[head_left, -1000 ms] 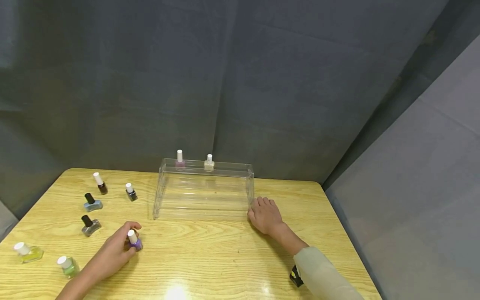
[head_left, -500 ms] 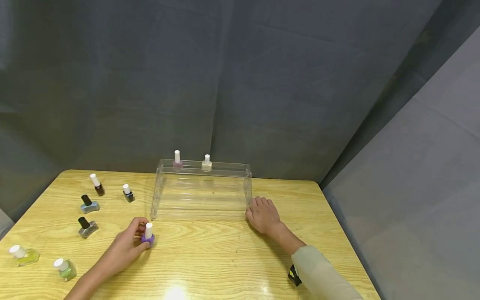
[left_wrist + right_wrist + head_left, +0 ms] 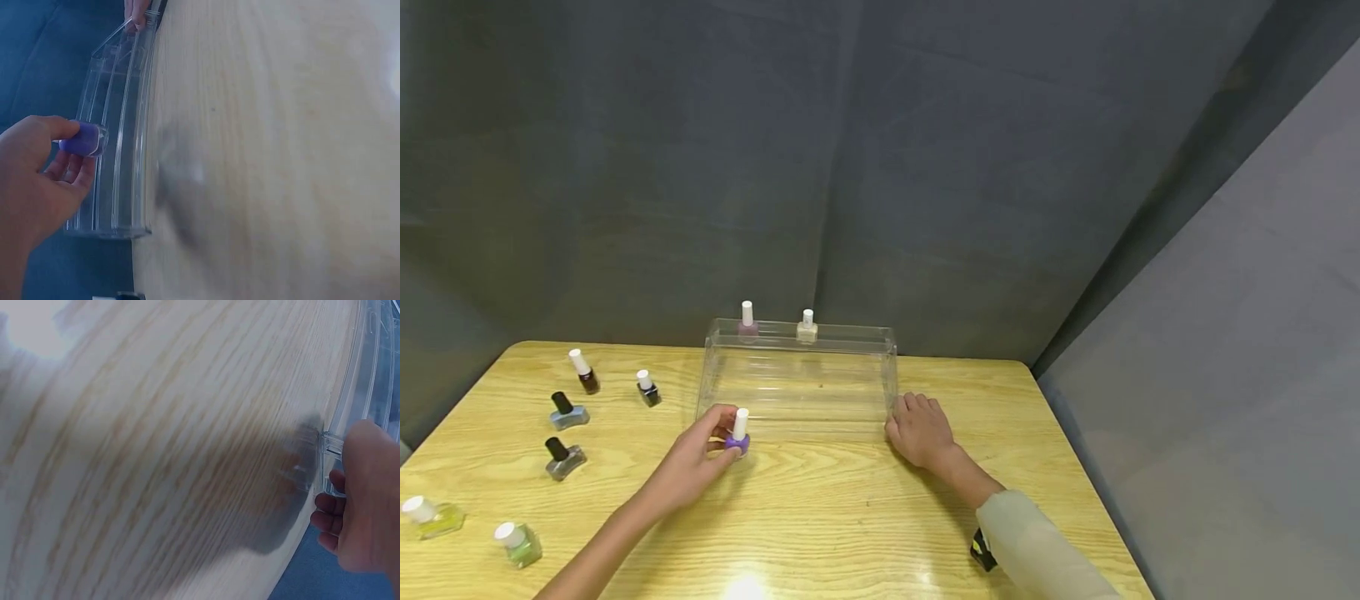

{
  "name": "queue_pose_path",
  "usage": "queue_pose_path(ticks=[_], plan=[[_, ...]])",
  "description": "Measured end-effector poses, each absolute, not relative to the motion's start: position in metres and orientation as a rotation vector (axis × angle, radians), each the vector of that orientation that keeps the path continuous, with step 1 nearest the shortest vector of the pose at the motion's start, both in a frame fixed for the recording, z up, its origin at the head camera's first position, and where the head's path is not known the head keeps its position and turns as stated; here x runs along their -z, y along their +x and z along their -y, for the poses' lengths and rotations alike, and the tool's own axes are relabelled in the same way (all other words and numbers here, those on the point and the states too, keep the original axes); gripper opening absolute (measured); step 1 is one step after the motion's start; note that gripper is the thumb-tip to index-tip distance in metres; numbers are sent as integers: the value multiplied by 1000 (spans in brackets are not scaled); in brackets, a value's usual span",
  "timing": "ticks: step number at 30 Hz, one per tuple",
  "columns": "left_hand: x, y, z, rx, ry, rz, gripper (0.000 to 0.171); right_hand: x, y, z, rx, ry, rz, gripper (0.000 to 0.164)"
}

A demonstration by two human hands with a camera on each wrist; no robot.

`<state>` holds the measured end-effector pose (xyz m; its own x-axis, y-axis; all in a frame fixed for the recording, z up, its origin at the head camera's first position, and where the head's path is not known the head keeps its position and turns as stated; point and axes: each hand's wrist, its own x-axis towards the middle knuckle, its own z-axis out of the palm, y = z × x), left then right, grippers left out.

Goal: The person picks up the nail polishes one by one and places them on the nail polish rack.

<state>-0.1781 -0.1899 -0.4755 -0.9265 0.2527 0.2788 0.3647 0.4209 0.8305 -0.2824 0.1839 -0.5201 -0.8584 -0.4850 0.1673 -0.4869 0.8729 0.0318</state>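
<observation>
In the head view my left hand (image 3: 696,467) pinches a purple nail polish bottle (image 3: 738,444) with a white cap, near the front left of a clear stepped rack (image 3: 805,383). The left wrist view shows the bottle (image 3: 84,139) between thumb and fingers, off the table, its base towards the rack's tiers. My right hand (image 3: 921,429) grips the rack's front right corner. In the right wrist view the right hand (image 3: 369,500) has curled fingers by the clear end wall (image 3: 332,447). On the rack's top tier stand a pinkish-purple polish bottle (image 3: 748,327) and a cream one (image 3: 807,331).
Several polish bottles stand on the left of the table: dark brown (image 3: 587,381), black (image 3: 648,392), light blue (image 3: 569,416), grey (image 3: 566,462), yellow (image 3: 441,521) and green (image 3: 522,547). A dark wrist strap (image 3: 982,552) shows beside the right sleeve. Grey cloth (image 3: 850,167) hangs behind the table.
My left hand has carried the purple nail polish bottle right and away from me, up to the rack's front left. The right hand has stayed on the rack's corner. The head view has shifted slightly.
</observation>
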Motion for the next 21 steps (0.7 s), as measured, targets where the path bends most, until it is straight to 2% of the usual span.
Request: queue_pose_path(ticks=[21], plan=[[437,-261,126,1734,-619,2461,44,518,-280,-182,212,709,2866,32]])
